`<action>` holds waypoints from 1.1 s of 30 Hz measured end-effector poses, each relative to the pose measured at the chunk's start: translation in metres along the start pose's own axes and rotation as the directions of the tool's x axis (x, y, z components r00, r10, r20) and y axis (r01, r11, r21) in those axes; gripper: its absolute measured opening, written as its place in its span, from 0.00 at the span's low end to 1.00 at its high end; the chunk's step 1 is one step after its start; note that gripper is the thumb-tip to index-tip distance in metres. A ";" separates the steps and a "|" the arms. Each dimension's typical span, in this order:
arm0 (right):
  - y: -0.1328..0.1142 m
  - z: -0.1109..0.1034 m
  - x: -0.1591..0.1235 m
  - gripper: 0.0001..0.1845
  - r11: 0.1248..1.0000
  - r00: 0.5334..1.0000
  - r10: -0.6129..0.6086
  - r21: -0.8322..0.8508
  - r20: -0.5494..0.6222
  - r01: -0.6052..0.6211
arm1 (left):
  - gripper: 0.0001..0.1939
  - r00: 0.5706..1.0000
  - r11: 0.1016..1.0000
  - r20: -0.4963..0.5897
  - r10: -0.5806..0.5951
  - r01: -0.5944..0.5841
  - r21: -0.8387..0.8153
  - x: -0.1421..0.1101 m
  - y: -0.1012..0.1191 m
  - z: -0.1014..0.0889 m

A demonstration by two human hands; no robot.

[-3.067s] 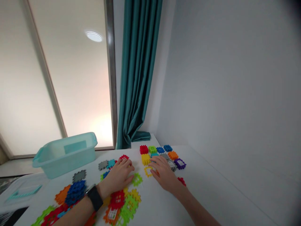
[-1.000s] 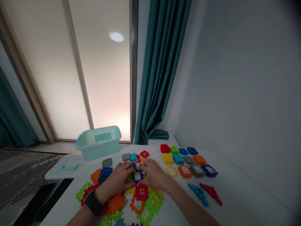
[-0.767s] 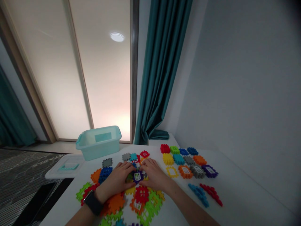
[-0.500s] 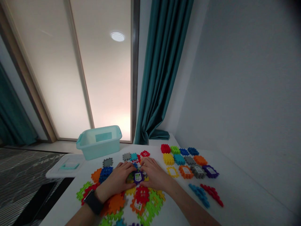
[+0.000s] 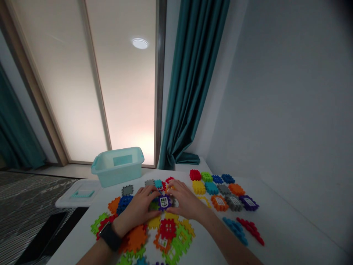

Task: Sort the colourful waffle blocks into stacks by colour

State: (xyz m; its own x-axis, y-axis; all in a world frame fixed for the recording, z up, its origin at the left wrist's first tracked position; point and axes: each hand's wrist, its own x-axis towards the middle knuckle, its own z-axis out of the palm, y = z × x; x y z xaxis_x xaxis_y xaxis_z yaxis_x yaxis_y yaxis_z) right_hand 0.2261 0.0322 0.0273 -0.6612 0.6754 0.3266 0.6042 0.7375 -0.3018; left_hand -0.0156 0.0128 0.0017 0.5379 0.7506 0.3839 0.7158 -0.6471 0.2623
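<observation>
Between my two hands is a purple interlocking block with a white window grid (image 5: 164, 202). My left hand (image 5: 142, 204) is curled at its left side, thumb below and fingers above. On the other side my right hand (image 5: 184, 200) grips around the right edge, its thumb at the lower corner. Under and around the purple block lie loose blocks, partly covered by my fingers. Nearer to me are a red window block (image 5: 167, 228), an orange block with a white window (image 5: 162, 241) and green lattice blocks (image 5: 179, 243). An orange gear-edged block (image 5: 137, 237) lies by my left wrist.
Blocks sorted by colour stand in rows at the right, among them a yellow stack (image 5: 198, 187) and a purple stack (image 5: 249, 202). Blue strips (image 5: 235, 230) and red strips (image 5: 250, 230) lie before them. A teal bin (image 5: 118, 167) and its lid (image 5: 78, 193) are at the left.
Both hands have come from above separate blocks to around the purple window block. In the last half second the block has shifted slightly up and right, with the fingers spreading a little.
</observation>
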 end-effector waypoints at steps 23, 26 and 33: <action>-0.008 0.002 0.007 0.08 0.989 0.955 0.014 0.146 -0.297 0.030 | 0.29 0.980 0.995 -0.192 -0.047 0.029 -0.093 0.000 0.001 -0.006; -0.010 0.005 0.010 0.11 0.945 0.953 0.166 0.317 -0.253 -0.081 | 0.30 0.970 0.997 -0.242 0.017 0.002 0.076 -0.001 -0.001 -0.006; -0.009 0.018 0.013 0.14 0.821 0.942 0.305 0.540 -0.140 -0.186 | 0.22 0.964 0.966 -0.228 0.136 -0.079 0.246 -0.001 -0.004 -0.009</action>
State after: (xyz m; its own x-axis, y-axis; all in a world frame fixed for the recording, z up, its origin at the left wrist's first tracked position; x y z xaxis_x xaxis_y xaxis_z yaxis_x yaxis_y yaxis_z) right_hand 0.2040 0.0345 0.0185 -0.3760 0.8617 0.3407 0.3792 0.4786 -0.7919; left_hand -0.0232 0.0136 0.0079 0.5147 0.6048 0.6077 0.7588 -0.6513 0.0056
